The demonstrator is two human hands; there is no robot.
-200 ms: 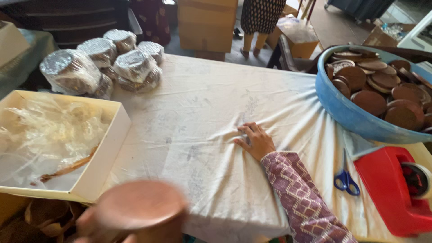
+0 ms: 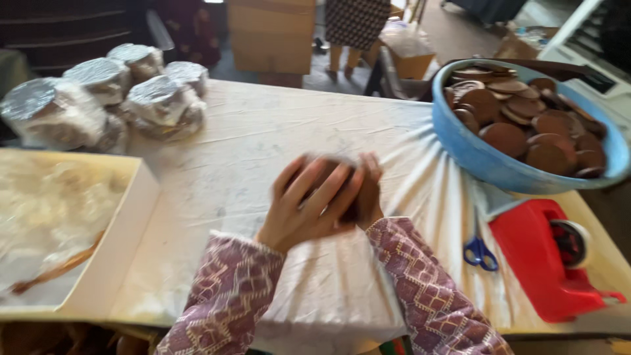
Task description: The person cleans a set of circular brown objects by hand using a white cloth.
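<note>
Brown disc (image 2: 328,172) (blurred), between both hands' grip

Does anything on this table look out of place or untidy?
The white cloth is bunched into folds beside the blue bowl, and the scissors lie half tucked under that bowl's edge. Nothing looks spilled or broken.

One head-worn view looks steeply down and forward over the table (image 2: 263,138). It sits close above the hands (image 2: 322,204), which fill the centre.

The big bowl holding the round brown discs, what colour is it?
The big plastic bowl is blue, seen best in the head view.
</note>
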